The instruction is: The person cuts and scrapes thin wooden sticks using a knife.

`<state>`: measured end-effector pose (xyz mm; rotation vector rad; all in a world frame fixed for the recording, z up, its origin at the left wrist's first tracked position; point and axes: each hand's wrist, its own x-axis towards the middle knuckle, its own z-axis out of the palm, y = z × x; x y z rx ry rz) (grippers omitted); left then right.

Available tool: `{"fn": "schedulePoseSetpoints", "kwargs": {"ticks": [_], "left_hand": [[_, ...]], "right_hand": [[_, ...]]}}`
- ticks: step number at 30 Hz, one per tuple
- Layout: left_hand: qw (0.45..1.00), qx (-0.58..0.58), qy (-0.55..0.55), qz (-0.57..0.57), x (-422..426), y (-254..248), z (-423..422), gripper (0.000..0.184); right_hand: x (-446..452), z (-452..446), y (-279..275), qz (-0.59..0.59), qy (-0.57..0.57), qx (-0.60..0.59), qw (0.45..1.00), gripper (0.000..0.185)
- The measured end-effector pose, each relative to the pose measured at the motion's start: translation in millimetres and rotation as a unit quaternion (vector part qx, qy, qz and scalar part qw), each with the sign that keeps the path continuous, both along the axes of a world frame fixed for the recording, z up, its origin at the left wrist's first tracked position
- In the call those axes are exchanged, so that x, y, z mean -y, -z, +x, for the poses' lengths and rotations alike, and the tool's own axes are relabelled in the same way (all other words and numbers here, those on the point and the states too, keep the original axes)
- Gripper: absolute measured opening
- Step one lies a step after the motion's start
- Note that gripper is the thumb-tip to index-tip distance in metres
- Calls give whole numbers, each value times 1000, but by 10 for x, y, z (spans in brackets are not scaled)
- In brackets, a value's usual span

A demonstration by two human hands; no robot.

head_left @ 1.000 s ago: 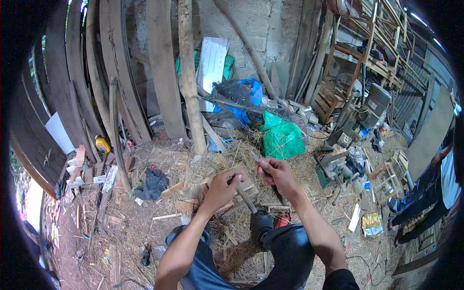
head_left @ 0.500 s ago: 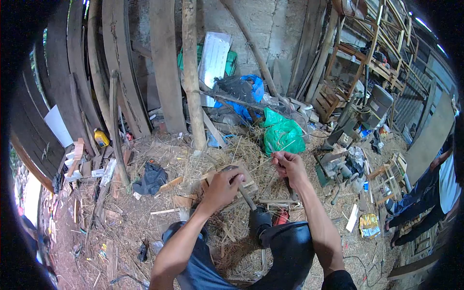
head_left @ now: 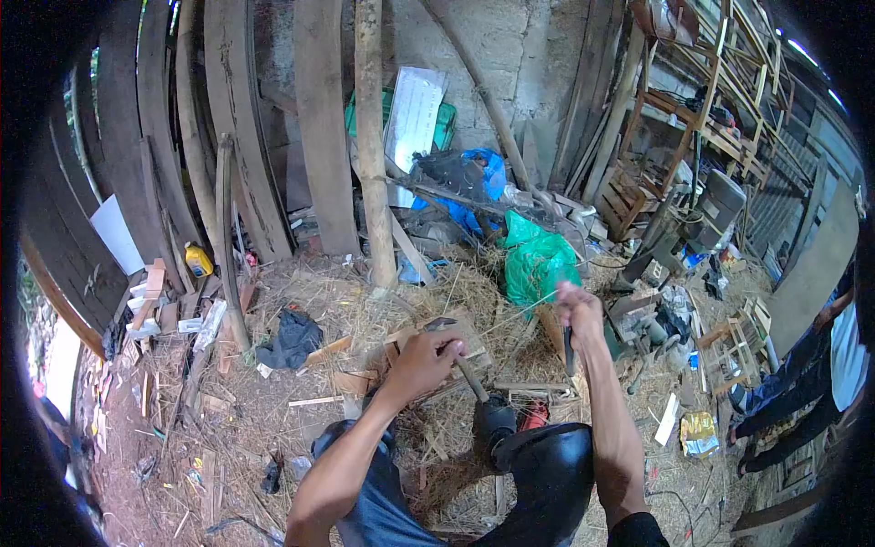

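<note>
My left hand (head_left: 424,363) is closed above my knees, next to a wooden stick-like handle (head_left: 471,378) that slants down toward my dark boot (head_left: 495,417). A dark, curved metal piece (head_left: 440,324) shows just above its fingers; whether it joins the handle is hidden. My right hand (head_left: 581,314), smeared by motion, is raised to the right and closed on a thin pale strip (head_left: 533,305), which runs down-left toward my left hand. A dark, narrow handle-like piece (head_left: 570,351) sticks out below the right fist. A wooden block (head_left: 469,342) lies behind the left hand.
Straw and wood scraps cover the ground. A green plastic bag (head_left: 538,260) lies ahead, near an upright pole (head_left: 370,146). A black plastic bag (head_left: 290,339) is at left; a wooden rack (head_left: 679,118) stands back right. Another person's legs (head_left: 793,392) show at the right edge.
My right hand has moved right and slightly up, away from my left hand, drawing the pale strip's end with it. My left hand stays nearly in place. The view has shifted slightly.
</note>
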<state>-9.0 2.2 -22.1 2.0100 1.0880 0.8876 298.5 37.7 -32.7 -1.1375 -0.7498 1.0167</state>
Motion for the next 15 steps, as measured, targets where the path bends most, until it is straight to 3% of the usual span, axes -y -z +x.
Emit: {"fn": "schedulePoseSetpoints", "kwargs": {"ticks": [1, 3, 6, 8, 13, 15], "left_hand": [[1000, 0, 1, -1, 1, -8, -55, 18], [997, 46, -49, -21, -24, -56, -221, 19], [997, 43, -51, -43, -119, 43, -138, 21], [997, 27, -41, -63, -92, -58, -30, 22], [997, 76, -12, -22, -190, 90, 89, 21], [997, 83, 0, -7, -215, 135, 99, 21]], "right_hand": [[-19, 125, 36, 5, 73, 0, 997, 21], [23, 423, 48, 70, 107, -39, 991, 12], [107, 95, 144, 36, 14, 40, 998, 22], [255, -366, -148, 3, -91, 50, 995, 32], [248, -879, -201, 19, -250, 12, 968, 24], [223, -883, -169, 19, -251, -2, 968, 23]]}}
